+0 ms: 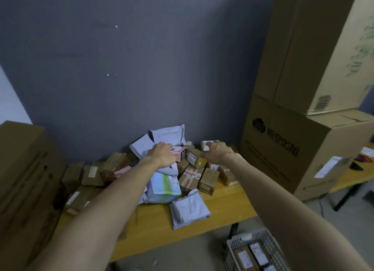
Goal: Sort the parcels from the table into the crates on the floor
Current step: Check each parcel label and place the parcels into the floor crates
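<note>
Pink box under left grip

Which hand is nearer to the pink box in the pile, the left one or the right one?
Left. The left hand grips the pink box; the right hand is apart to its right, on a small brown box.

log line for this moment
phase: picking off table | left grip: holds pink box | right grip: holds small brown box | crate: holds parcels
</note>
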